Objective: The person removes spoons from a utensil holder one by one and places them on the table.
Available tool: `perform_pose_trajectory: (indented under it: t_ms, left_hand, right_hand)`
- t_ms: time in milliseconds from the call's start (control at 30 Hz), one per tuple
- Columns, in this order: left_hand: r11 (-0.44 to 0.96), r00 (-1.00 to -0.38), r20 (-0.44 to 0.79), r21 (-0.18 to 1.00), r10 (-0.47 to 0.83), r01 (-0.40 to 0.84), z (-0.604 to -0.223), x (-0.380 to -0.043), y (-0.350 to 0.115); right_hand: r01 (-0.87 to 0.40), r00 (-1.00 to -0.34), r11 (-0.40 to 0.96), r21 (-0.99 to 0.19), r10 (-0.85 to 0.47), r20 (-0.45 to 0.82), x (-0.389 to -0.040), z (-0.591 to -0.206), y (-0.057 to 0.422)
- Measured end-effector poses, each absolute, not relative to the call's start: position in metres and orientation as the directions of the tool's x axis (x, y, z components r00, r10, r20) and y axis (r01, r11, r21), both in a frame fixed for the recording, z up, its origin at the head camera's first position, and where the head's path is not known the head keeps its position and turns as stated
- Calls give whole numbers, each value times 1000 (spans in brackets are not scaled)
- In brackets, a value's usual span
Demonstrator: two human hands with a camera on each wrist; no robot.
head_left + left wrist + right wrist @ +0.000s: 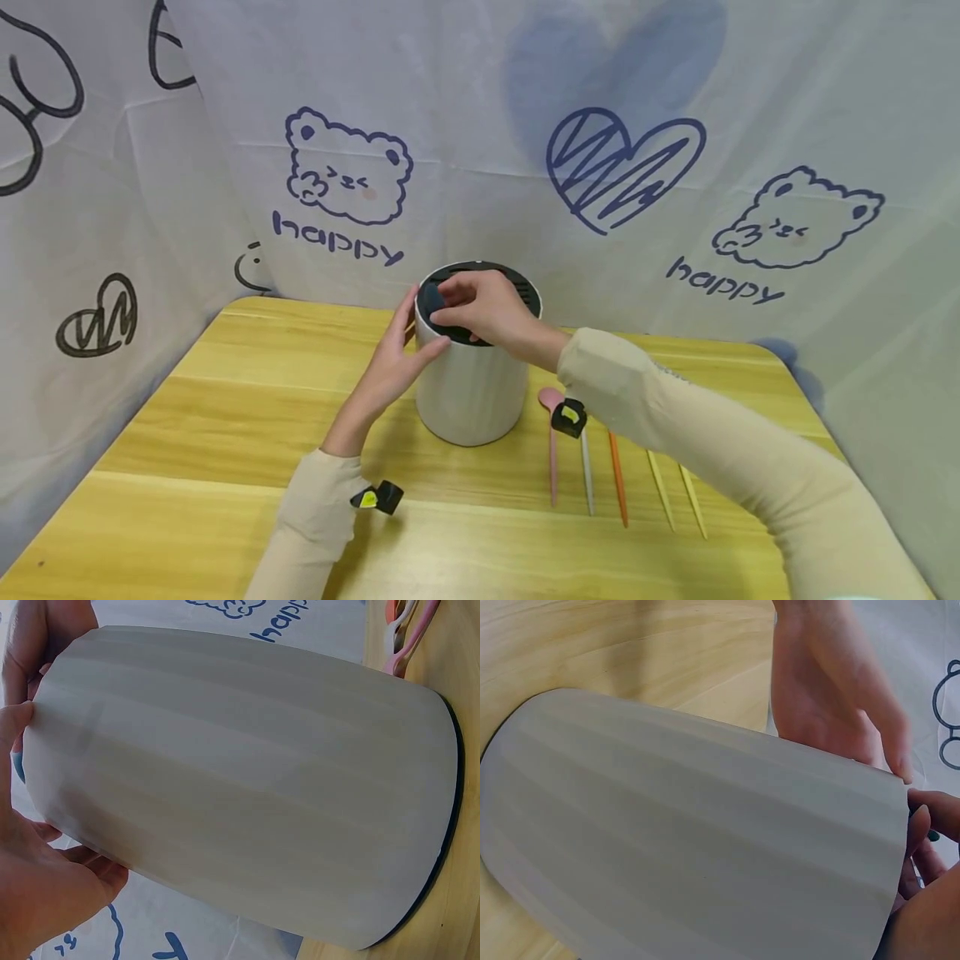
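Observation:
A white ribbed cylindrical holder [471, 396] with a black slotted top [525, 292] stands upright on the table. My left hand [393, 358] holds its left side near the rim, thumb at the front and fingers toward the back. Over the top, my right hand [491, 310] pinches a dark blue piece [432, 302] between thumb and fingers at the left part of the slotted lid. The piece's lower end is hidden, and I cannot tell its kind. In the left wrist view the holder's wall [247, 780] fills most of the picture.
Right of the holder lie a pink spoon [553, 450], a white utensil [587, 479], an orange utensil [618, 483] and two yellow utensils, partly under my right forearm. A white printed cloth [465, 192] hangs behind the wooden table [225, 400].

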State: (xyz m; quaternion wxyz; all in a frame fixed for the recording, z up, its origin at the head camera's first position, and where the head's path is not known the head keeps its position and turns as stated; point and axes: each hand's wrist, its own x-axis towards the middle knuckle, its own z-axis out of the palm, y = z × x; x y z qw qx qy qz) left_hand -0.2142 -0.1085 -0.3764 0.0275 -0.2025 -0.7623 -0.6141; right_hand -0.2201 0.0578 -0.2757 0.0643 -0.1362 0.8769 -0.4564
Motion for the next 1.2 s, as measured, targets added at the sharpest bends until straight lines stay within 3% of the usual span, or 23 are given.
perform_pose_trajectory:
  t_ms: [567, 1200]
  left_hand:
    - [153, -919, 292, 928, 266, 340, -376, -215, -107]
    - [177, -926, 268, 931, 267, 320, -373, -214, -106]
  right_hand:
    - [-176, -966, 463, -869, -250, 63, -221, -279, 63]
    - [-274, -944, 332, -902, -270, 188, -229, -275, 80]
